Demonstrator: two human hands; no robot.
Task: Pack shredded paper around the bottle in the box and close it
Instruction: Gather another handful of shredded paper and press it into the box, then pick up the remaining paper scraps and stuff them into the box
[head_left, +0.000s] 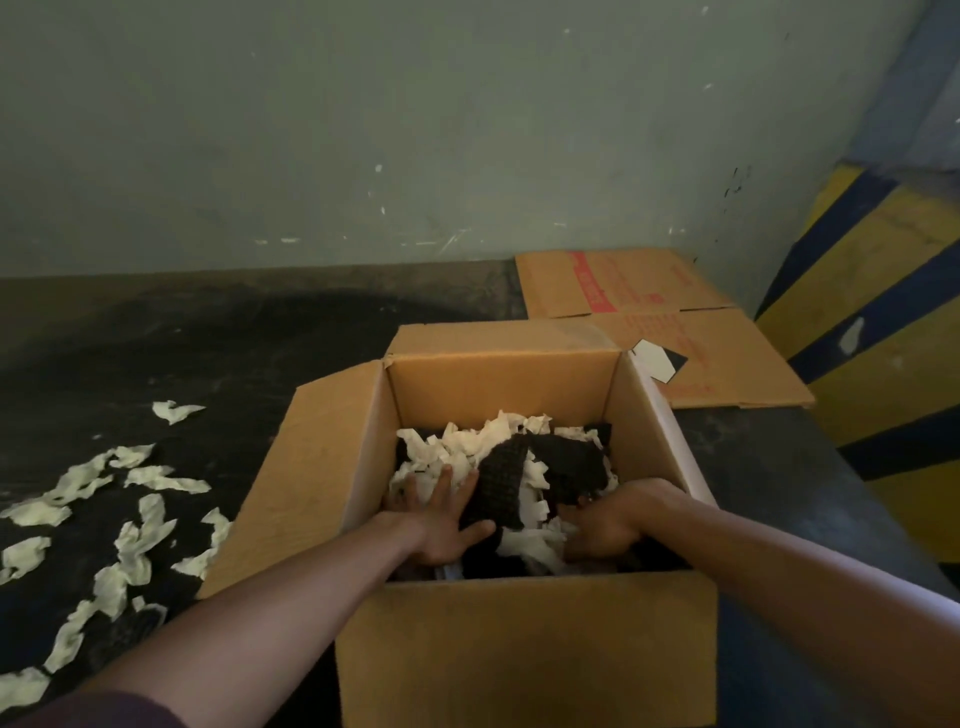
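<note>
- With all four flaps of the box (524, 644) standing open and the fill heaped unevenly, you risked a lid that would not sit flat, should the white shreds be left piled toward the back.
- The dark knitted wrap (540, 467) lay across the middle; I judged the bottle to be under it, but no bottle showed, so pressing hard there could have shifted it against a wall.
- Many strips of shredded paper (140, 535) lay on the dark desk (234, 364) to your left, well apart from the box; leaving them out could have meant gaps around the bottle.
- Your left hand (441, 514) was inside the box, fingers spread wide and flat, pressing on paper and the wrap's edge, gripping nothing.
- Your right hand (608, 525) was dug into the near right corner, fingers curled down into the shreds; whether it clasped any, I cannot tell.
</note>
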